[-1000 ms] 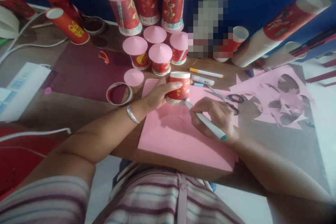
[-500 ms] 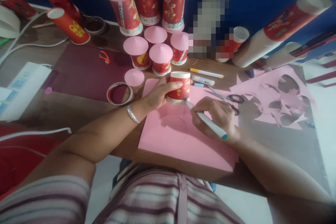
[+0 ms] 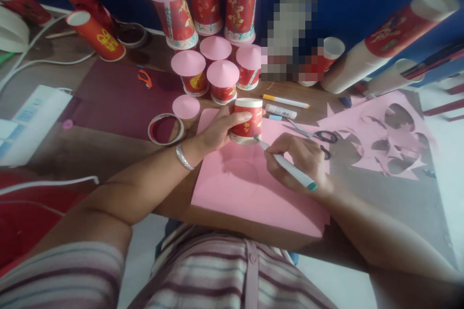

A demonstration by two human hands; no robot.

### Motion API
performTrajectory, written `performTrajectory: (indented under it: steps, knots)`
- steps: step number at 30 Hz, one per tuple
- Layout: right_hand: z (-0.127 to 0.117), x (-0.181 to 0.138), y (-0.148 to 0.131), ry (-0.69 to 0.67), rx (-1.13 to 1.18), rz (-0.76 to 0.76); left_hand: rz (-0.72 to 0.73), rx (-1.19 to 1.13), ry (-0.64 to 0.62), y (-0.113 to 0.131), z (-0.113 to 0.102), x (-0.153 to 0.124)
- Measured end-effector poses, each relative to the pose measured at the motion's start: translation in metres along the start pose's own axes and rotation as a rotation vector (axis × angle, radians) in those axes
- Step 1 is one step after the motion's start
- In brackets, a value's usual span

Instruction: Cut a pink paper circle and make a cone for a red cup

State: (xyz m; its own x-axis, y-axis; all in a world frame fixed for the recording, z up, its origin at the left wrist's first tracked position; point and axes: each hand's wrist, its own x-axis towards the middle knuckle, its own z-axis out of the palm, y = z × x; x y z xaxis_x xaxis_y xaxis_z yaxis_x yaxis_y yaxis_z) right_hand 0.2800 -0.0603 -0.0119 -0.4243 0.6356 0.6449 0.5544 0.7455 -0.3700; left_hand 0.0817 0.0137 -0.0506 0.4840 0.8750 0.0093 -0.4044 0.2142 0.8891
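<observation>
My left hand (image 3: 223,128) is closed round a short cardboard tube (image 3: 250,123) wrapped in red paper with gold patterns, its white bands showing at top and bottom. My right hand (image 3: 297,161) grips a white marker pen (image 3: 293,172) with a green end. The marker's tip meets the tube's lower white band at its right side. Beneath both hands lies pink paper (image 3: 232,193) with a faint round outline on it. Scissors (image 3: 311,134) rest on the paper's right edge, close to my right hand.
Several red tubes with pink cone tops (image 3: 223,75) stand behind the held tube. A yellow-capped marker (image 3: 286,101), a glue stick (image 3: 281,110) and a tape roll (image 3: 149,129) lie around. Cut pink scraps (image 3: 380,145) spread at right. A long tube (image 3: 384,43) leans behind them.
The marker tip has shifted very slightly along the tube's lower white band. Both hands keep their holds; otherwise the view has moved only a little.
</observation>
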Motion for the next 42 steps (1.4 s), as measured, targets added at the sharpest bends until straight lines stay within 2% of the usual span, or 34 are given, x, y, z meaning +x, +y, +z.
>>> performTrajectory:
  steps: [32,42]
  knots:
    - [0.0000,-0.0002,-0.0025,-0.025,0.051,-0.021,0.016,0.082,-0.083,-0.0050,-0.0024,0.0001]
    - [-0.0034,0.0009,-0.0033,0.035,0.041,-0.021,0.023,0.053,-0.057,-0.0004,0.0012,0.0005]
